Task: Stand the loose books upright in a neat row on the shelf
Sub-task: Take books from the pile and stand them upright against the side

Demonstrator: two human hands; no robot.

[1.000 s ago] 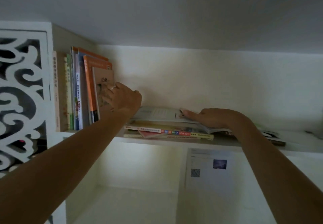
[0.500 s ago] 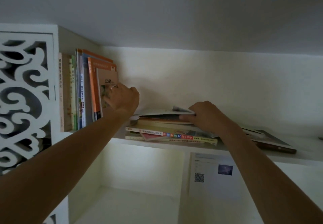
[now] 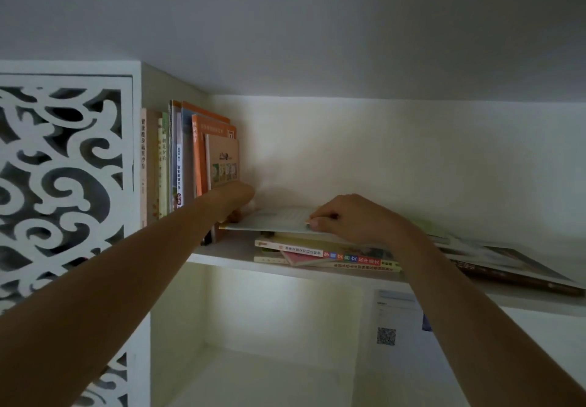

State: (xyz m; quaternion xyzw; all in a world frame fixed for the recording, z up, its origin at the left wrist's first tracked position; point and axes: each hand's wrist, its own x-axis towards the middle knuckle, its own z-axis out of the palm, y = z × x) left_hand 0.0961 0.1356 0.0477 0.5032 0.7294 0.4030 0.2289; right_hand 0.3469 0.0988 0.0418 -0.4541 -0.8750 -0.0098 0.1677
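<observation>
Book (image 3: 272, 221) partly under hands (image 3: 345, 216)

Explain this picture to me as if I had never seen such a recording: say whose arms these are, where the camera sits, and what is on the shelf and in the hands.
There is no machine here. The two bare arms belong to a person who wears a wide-angle camera on the head, so you look along their arms, up at a high white shelf. On its left end a row of upright books already stands beside a white carved panel. To the right of that row lies a stack of flat books, and further right a dark flat book. The right hand pinches the near edge of a thin pale book on top of the stack, with the thumb along that edge. The left hand reaches to the book's left end, at the foot of the row; its fingers are hidden, so its grip cannot be told.
</observation>
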